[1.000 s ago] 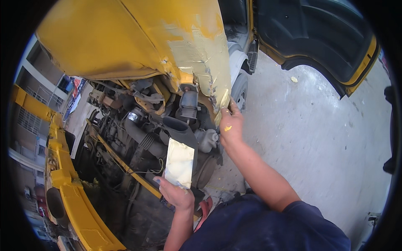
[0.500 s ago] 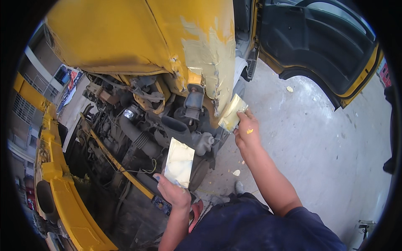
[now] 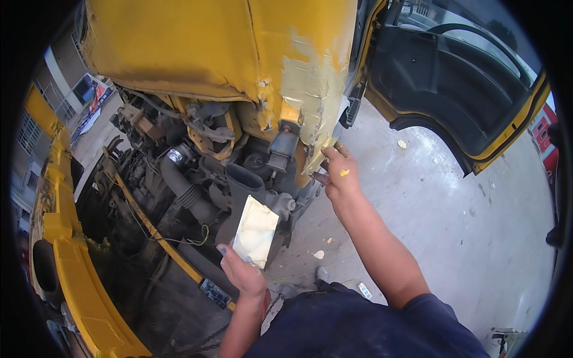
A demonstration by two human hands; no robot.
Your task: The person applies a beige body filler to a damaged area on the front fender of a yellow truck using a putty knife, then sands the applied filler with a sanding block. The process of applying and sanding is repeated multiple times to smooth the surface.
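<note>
My left hand [image 3: 243, 271] grips a flat board [image 3: 253, 232] coated with pale cream paste, held over the engine bay. My right hand [image 3: 341, 176] is closed on a flat spreader [image 3: 316, 161] smeared with the same paste, at the lower edge of the cream-patched corner [image 3: 311, 89] of the yellow truck cab [image 3: 179, 42]. The spreader is partly hidden by my fingers. A yellow smudge shows on the back of that hand. The corner's surface is rough, with ragged chipped edges.
The open engine bay [image 3: 197, 191] has hoses and dark parts. A yellow front bumper [image 3: 89, 298] runs along the left. An open cab door [image 3: 453, 89] stands at upper right over a pale concrete floor [image 3: 465, 238] with paste flakes. A building is at far left.
My right hand swung the spreader out from the corner half a second ago and has brought it back against the lower corner. My left hand still holds the board; the view has shifted slightly.
</note>
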